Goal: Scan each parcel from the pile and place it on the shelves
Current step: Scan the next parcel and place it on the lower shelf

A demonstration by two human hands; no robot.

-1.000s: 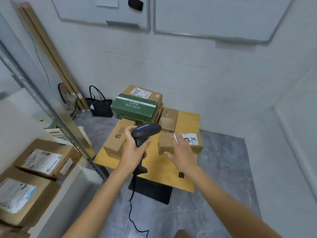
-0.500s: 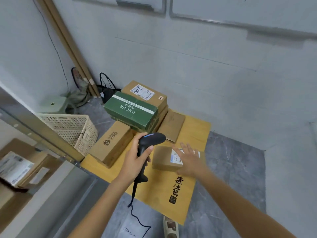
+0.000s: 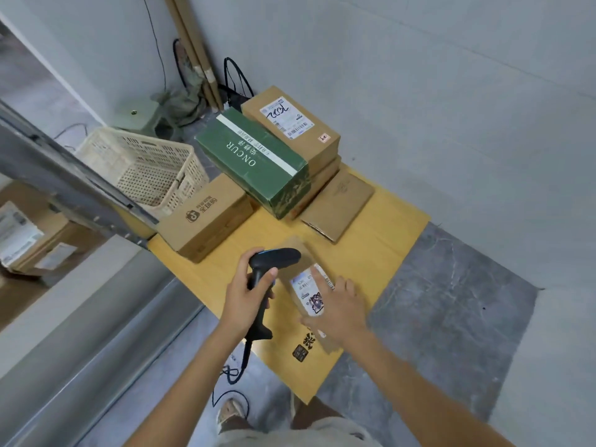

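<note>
Scanner (image 3: 274,259) nose toward parcel (image 3: 309,285)

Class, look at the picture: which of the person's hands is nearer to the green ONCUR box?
Left. The left hand, gripping the scanner, lies just below the green ONCUR box. The right hand rests on a small parcel, farther off toward the right.

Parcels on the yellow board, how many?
6: green box, labelled box beside it, one beneath, flat box, logo box, small parcel under right hand. More may hide.
</note>
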